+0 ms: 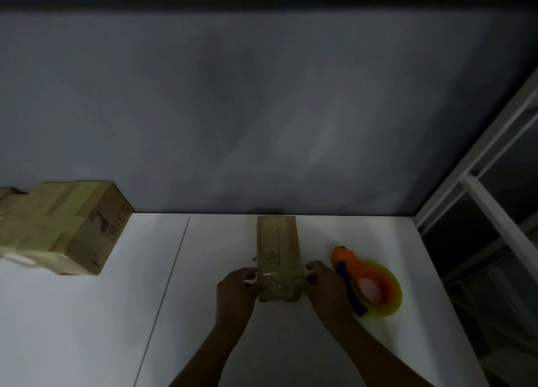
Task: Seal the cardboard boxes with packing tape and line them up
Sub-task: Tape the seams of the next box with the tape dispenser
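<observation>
taped boxes (pixel 67 226) sit well left of the fingers. left hand (pixel 235 293) grips small box (pixel 278 250) at its near end, right hand (pixel 323 287) clamps the opposite side; long axis runs away from fingers. tape dispenser (pixel 369 284) just beside right hand

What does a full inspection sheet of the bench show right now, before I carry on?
Surface: white table, one seam line; dim light.
Job's things: narrow box lying flat, glossy tape on its near end; larger taped box at far left; orange tape dispenser right of the narrow box.
Clutter: nothing seen.
Hands: left hand and right hand grip the narrow box's near end from either side.
Cables: nothing seen.
Surroundings: grey wall behind; white window frame at right.
</observation>
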`<state>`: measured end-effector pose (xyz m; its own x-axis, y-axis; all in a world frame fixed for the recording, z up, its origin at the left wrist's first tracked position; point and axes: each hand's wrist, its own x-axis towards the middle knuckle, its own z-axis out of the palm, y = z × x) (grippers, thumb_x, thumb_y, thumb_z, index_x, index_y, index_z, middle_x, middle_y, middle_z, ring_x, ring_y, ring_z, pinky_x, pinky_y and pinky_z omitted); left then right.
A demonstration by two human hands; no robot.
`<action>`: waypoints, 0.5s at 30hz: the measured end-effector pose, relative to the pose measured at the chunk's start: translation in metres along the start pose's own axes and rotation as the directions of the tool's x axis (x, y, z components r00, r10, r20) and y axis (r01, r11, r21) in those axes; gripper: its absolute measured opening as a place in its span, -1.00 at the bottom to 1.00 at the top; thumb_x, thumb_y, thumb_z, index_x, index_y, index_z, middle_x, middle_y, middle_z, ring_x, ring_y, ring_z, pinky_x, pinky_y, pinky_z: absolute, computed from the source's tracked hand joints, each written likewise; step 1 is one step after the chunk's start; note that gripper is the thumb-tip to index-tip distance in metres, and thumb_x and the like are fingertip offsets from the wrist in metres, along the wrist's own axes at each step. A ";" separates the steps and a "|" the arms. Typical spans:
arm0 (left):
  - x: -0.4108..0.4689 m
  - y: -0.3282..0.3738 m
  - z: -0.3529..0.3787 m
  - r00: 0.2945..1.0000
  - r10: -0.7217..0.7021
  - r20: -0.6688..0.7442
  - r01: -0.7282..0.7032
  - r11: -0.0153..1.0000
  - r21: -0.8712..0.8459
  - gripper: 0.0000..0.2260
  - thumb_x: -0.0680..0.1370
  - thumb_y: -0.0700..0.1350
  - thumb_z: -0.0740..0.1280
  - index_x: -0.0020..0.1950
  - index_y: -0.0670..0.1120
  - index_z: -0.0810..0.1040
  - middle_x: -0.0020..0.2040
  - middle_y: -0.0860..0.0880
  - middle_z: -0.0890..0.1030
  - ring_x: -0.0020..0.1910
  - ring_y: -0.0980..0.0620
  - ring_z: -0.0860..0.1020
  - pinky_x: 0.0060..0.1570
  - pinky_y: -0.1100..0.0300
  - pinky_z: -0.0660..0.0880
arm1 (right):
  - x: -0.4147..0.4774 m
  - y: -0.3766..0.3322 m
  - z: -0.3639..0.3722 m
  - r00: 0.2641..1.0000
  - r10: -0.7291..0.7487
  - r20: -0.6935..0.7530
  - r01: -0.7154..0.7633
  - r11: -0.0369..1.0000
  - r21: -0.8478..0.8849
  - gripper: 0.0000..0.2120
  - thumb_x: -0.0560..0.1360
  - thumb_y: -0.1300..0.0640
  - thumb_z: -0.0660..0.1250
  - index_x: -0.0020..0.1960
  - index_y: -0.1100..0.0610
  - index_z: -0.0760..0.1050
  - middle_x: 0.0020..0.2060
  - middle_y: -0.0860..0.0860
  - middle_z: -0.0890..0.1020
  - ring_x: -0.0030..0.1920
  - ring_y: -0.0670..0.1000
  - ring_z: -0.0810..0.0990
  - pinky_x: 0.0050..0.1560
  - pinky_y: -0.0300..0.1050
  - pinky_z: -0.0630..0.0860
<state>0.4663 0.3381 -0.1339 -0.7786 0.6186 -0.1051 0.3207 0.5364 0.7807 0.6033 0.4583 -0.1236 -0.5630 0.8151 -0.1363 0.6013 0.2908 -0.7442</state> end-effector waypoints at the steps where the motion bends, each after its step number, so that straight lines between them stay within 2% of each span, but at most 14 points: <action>1: -0.001 0.000 0.001 1.000 0.018 0.001 -0.018 1.000 -0.009 -0.74 0.42 -0.11 0.50 0.11 0.00 0.64 0.04 0.11 0.64 -0.14 0.22 0.58 -0.24 0.53 0.38 | -0.001 -0.002 0.000 1.000 -0.024 0.011 0.024 1.000 -0.018 -0.77 0.53 0.13 0.34 0.17 0.14 0.49 -0.18 -0.09 0.53 -0.30 -0.25 0.45 -0.35 -0.47 0.39; 4: -0.001 -0.001 0.002 0.999 0.039 0.031 -0.040 0.999 0.021 -0.66 0.40 -0.16 0.52 0.16 -0.06 0.62 0.08 0.05 0.61 -0.16 0.16 0.59 -0.27 0.51 0.44 | -0.001 -0.005 -0.003 0.995 -0.068 0.072 0.073 0.995 -0.064 -0.76 0.54 0.11 0.33 0.19 0.12 0.49 -0.15 -0.08 0.57 -0.30 -0.27 0.43 -0.33 -0.55 0.36; 7: 0.002 -0.002 0.002 0.996 0.070 0.050 -0.074 0.995 0.070 -0.60 0.41 -0.16 0.51 0.24 -0.09 0.58 0.17 -0.06 0.61 -0.05 0.06 0.61 -0.05 0.34 0.51 | 0.000 -0.008 -0.006 0.986 -0.125 0.107 0.135 0.986 -0.095 -0.73 0.54 0.08 0.32 0.22 0.08 0.49 0.00 0.00 0.64 -0.18 -0.22 0.45 -0.28 -0.61 0.32; 8: 0.003 0.000 0.002 0.995 0.079 0.065 -0.084 0.994 0.071 -0.57 0.42 -0.17 0.50 0.27 -0.09 0.55 0.20 -0.06 0.59 -0.05 0.05 0.61 -0.03 0.36 0.50 | 0.000 -0.010 -0.006 0.980 -0.144 0.135 0.156 0.984 -0.086 -0.73 0.53 0.06 0.33 0.22 0.06 0.50 0.02 -0.01 0.64 -0.15 -0.21 0.47 -0.23 -0.60 0.35; 10: 0.005 0.001 0.001 0.987 0.111 0.113 -0.116 0.992 0.039 -0.52 0.45 -0.22 0.47 0.35 -0.10 0.47 0.21 0.00 0.54 -0.19 0.13 0.58 -0.15 0.52 0.44 | 0.003 -0.004 -0.002 0.972 -0.173 0.162 0.184 0.981 -0.056 -0.71 0.52 0.02 0.34 0.21 0.06 0.52 0.04 -0.03 0.63 -0.06 -0.17 0.54 -0.04 -0.43 0.47; 11: 0.006 0.000 0.001 0.980 0.144 0.138 -0.151 0.988 0.037 -0.51 0.46 -0.24 0.45 0.38 -0.09 0.44 0.19 0.01 0.52 -0.26 0.17 0.55 -0.21 0.55 0.42 | 0.004 -0.002 0.000 0.970 -0.164 0.182 0.179 0.981 -0.074 -0.70 0.52 0.02 0.34 0.23 0.07 0.51 0.06 -0.03 0.62 0.00 -0.12 0.56 0.01 -0.36 0.46; 13: 0.007 -0.002 0.001 0.958 0.233 0.166 -0.247 0.966 0.072 -0.53 0.49 -0.28 0.41 0.37 -0.05 0.43 0.23 -0.02 0.52 -0.25 0.19 0.51 -0.22 0.58 0.39 | 0.005 0.000 0.000 0.969 -0.160 0.188 0.194 0.964 -0.181 -0.67 0.55 0.05 0.29 0.29 0.10 0.45 0.10 0.02 0.58 0.09 -0.03 0.55 -0.01 -0.45 0.28; 15: 0.008 -0.006 0.001 0.934 0.306 0.183 -0.331 0.936 0.122 -0.59 0.51 -0.24 0.39 0.34 -0.01 0.46 0.25 -0.06 0.55 -0.09 0.16 0.52 -0.12 0.61 0.33 | 0.005 0.004 0.001 0.965 -0.177 0.195 0.221 0.947 -0.231 -0.59 0.59 0.07 0.22 0.41 0.14 0.32 0.19 0.06 0.52 0.18 0.00 0.49 -0.03 -0.50 0.15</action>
<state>0.4588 0.3406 -0.1406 -0.5302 0.8474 0.0280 0.6234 0.3672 0.6903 0.6017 0.4631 -0.1280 -0.7605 0.6368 -0.1274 0.5765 0.5716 -0.5839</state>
